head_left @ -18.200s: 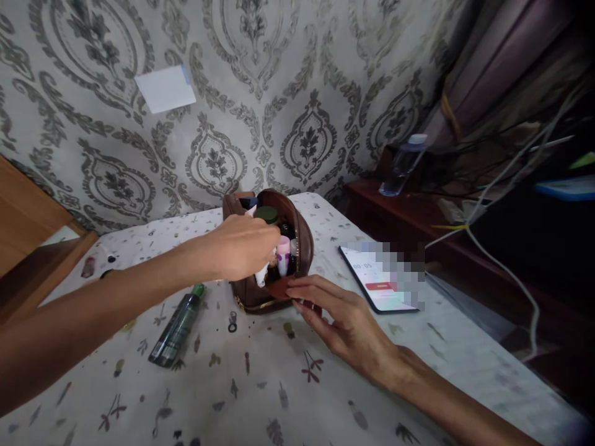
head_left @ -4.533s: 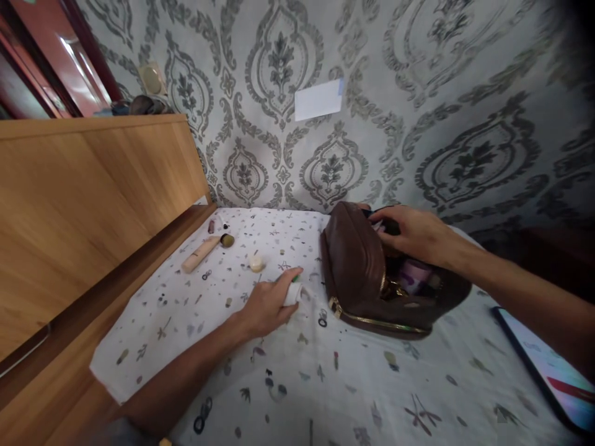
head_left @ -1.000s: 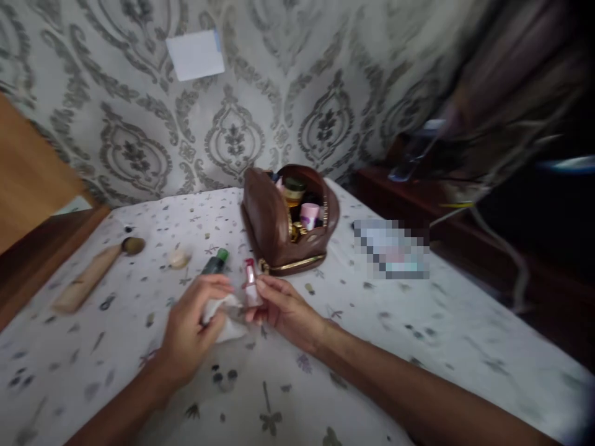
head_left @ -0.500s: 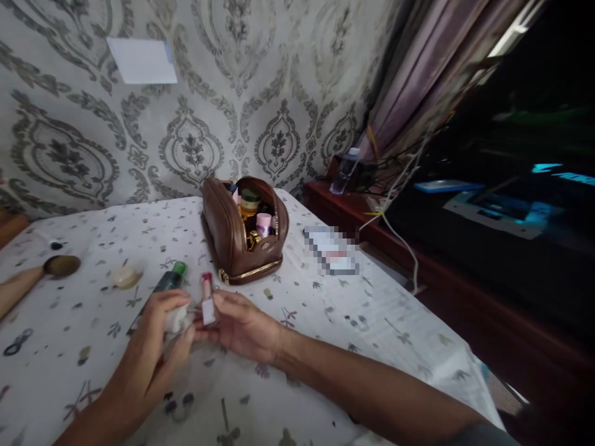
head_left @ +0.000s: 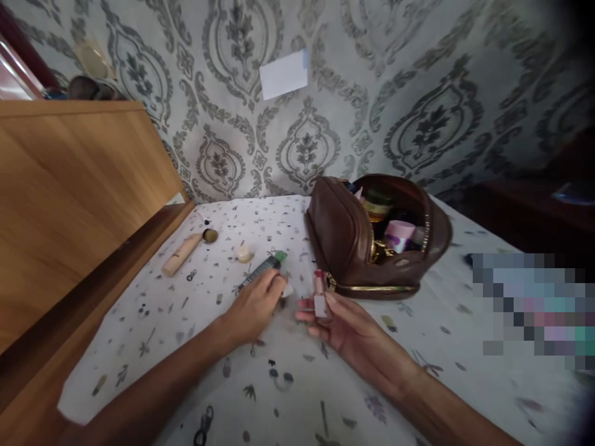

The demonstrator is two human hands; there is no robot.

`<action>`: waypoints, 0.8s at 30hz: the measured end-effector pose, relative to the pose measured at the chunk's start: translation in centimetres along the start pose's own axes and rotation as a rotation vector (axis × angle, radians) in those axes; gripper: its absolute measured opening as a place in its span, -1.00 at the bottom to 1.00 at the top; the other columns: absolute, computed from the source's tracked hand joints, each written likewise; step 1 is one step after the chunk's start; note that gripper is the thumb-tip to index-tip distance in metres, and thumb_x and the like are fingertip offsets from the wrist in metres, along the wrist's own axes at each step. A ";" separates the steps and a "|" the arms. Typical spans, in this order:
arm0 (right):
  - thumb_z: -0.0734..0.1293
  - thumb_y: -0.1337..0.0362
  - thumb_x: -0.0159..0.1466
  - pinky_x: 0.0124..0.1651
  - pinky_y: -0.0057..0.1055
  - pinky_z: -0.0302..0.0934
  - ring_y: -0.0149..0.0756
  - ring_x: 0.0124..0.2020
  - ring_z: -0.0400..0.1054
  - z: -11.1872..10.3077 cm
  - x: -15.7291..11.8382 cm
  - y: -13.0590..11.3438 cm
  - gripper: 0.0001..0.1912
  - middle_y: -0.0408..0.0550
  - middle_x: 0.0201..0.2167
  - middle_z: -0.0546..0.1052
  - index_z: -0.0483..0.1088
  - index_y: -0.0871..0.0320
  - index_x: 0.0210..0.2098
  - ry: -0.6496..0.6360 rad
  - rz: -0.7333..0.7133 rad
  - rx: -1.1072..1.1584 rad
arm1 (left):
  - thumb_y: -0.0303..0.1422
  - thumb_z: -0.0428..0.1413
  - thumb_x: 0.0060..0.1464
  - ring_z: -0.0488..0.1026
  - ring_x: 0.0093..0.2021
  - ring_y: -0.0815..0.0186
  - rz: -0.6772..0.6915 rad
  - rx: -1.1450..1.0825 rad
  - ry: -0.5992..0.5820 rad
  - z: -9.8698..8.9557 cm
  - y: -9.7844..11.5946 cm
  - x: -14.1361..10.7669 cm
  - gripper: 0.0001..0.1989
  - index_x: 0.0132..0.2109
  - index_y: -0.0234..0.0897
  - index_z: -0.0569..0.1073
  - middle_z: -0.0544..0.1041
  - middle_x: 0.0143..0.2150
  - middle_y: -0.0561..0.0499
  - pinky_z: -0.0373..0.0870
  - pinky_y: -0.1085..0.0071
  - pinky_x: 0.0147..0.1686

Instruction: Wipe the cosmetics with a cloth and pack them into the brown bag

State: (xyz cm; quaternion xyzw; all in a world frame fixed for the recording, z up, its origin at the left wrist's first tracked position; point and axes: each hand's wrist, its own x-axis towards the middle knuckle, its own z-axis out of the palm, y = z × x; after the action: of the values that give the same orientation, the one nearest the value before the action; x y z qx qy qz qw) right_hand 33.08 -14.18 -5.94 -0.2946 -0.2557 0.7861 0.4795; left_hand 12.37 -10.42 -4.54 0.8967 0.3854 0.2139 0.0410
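Observation:
My right hand grips a slim lipstick-like tube, clear and pale below with a red top, held upright between thumb and fingers. My left hand is closed around a small white thing; most of it is hidden, so I cannot tell its kind. Just beyond the left fingers lies a dark green tube with a bright green cap, partly covered by the hand. A brown cosmetics bag stands unzipped behind my right hand. Inside it are a pink-and-white container and a green-lidded jar.
On the patterned tablecloth, to the left, lie a beige tube, a round dark-gold piece and a small cream-coloured jar. A pixelated phone-like object is at right. A wooden panel borders the left side.
The view has turned left, bringing the wooden panel in. My left hand has drawn away from my right, carrying the white thing. The lipstick-like tube stays in my right hand.

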 end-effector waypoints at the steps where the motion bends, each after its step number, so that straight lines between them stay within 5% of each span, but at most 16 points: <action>1: 0.56 0.09 0.07 -0.32 -0.47 0.34 -0.29 -0.27 0.54 0.0 0.0 0.1 -0.67 -0.08 -0.29 0.62 0.54 0.09 -0.24 0.010 0.003 0.003 | -0.68 -0.17 0.16 0.46 -0.08 0.16 -0.031 0.045 0.006 -0.1 -0.5 0.0 -0.58 0.07 -0.27 0.32 0.39 -0.01 -0.16 0.50 0.20 -0.09; 5: 0.58 0.11 0.04 -0.47 -0.55 0.24 -0.42 -0.44 0.46 0.2 0.1 0.2 -0.68 -0.15 -0.42 0.54 0.54 0.14 -0.31 0.026 0.013 0.007 | -0.61 -0.15 0.21 0.47 -0.12 0.19 -0.161 0.036 0.063 -0.9 -1.6 0.2 -0.63 0.09 -0.26 0.34 0.42 -0.04 -0.14 0.50 0.22 -0.12; 9: 0.59 0.13 0.03 -0.40 -0.57 0.27 -0.44 -0.42 0.47 0.3 0.1 0.4 -0.65 -0.13 -0.42 0.54 0.53 0.20 -0.30 0.007 0.029 -0.027 | -0.46 -0.06 0.29 0.47 -0.05 0.20 -0.186 -0.159 0.128 -1.1 -0.9 0.1 -0.71 0.12 -0.24 0.32 0.47 0.00 -0.12 0.46 0.30 -0.10; 13: 0.58 0.16 0.05 -0.34 -0.57 0.30 -0.44 -0.39 0.50 0.1 0.1 0.6 -0.65 -0.10 -0.40 0.56 0.54 0.22 -0.26 -0.059 0.030 -0.043 | -0.33 0.02 0.29 0.48 -0.24 0.27 -0.237 -0.279 0.163 -1.1 0.5 0.1 -0.72 0.12 -0.22 0.31 0.52 -0.13 -0.03 0.41 0.41 -0.29; 18: 0.56 0.14 0.08 -0.40 -0.59 0.28 -0.42 -0.41 0.52 -0.3 0.2 1.0 -0.63 -0.15 -0.43 0.54 0.55 0.21 -0.19 -0.102 0.015 -0.054 | -0.37 0.02 0.29 0.46 -0.09 0.25 -0.148 -0.262 0.253 -1.5 1.4 0.4 -0.80 0.03 -0.23 0.39 0.51 -0.08 -0.04 0.38 0.37 -0.12; 24: 0.53 0.20 0.15 -0.40 -0.56 0.30 -0.50 -0.47 0.45 -0.4 0.2 1.4 -0.56 -0.17 -0.40 0.53 0.51 0.17 0.00 -0.132 -0.019 -0.076 | -0.41 -0.01 0.30 0.42 -0.17 0.26 -0.118 -0.185 0.204 -1.7 2.1 0.5 -0.84 -0.04 -0.24 0.43 0.46 -0.20 -0.01 0.37 0.37 -0.16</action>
State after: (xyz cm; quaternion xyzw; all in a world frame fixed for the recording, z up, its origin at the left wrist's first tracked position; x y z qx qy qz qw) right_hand 32.46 -14.52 -7.22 -0.2574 -0.3193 0.7890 0.4575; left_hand 13.36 -11.74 -2.30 0.8385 0.4182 0.3359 0.0966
